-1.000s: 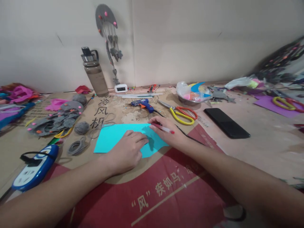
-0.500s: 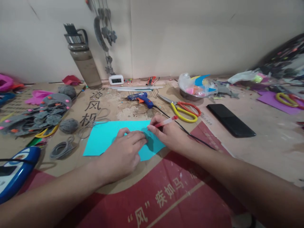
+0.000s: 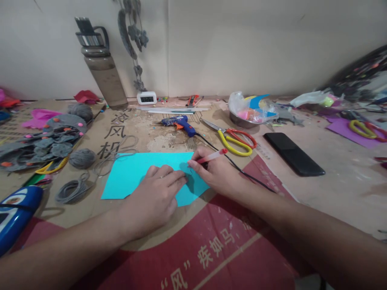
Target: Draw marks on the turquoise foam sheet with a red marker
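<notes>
A bright turquoise sheet of paper (image 3: pixel 127 175) lies on the flattened cardboard in front of me. My left hand (image 3: pixel 157 195) rests on it, palm down, with fingers stretched toward the right and holding nothing. Between the thumb and fingers of my right hand (image 3: pixel 216 171) is a pen (image 3: pixel 216 155) with a red end, tilted up to the right. Its tip is hidden by my fingers, close to the paper's right part. A short dark mark shows on the sheet between both hands.
Behind the paper lie a blue glue gun (image 3: pixel 181 124) with its black cord and scissors (image 3: pixel 234 141) with red and yellow handles. A black phone (image 3: pixel 293 154) is to the right. Grey yarn (image 3: pixel 82 158) and felt pieces crowd the left; a water bottle (image 3: pixel 104 68) stands behind.
The view has shifted slightly, so things at the left sit further left. Both hands stay in nearly the same place on the paper, and the right still holds the pen.
</notes>
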A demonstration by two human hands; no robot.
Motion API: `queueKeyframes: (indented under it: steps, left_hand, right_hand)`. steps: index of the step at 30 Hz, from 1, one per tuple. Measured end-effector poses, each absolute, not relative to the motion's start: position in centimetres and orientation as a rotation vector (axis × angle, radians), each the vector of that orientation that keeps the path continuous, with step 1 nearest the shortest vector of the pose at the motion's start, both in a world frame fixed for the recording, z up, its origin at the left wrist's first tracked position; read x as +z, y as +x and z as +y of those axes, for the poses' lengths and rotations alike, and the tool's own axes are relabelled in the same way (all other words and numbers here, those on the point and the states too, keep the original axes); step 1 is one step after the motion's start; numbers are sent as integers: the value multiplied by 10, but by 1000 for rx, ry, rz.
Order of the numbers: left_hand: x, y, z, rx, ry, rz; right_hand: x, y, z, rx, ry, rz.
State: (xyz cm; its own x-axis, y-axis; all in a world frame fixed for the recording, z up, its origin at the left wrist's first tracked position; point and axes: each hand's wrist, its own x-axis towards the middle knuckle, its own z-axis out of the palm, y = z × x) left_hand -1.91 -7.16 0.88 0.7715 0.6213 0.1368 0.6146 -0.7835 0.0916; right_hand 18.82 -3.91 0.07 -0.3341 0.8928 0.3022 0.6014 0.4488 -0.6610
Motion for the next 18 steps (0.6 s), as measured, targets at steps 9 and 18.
queueKeyframes:
  steps: [9,18]
  left_hand:
    - [9,-19,-72,254,2917,1005]
    - [11,-19,-72,268,2908,995]
  right_hand:
    - [1,187,-40,577,-1249,-2069]
    - [-2,188,-40,556,-1273,-2074]
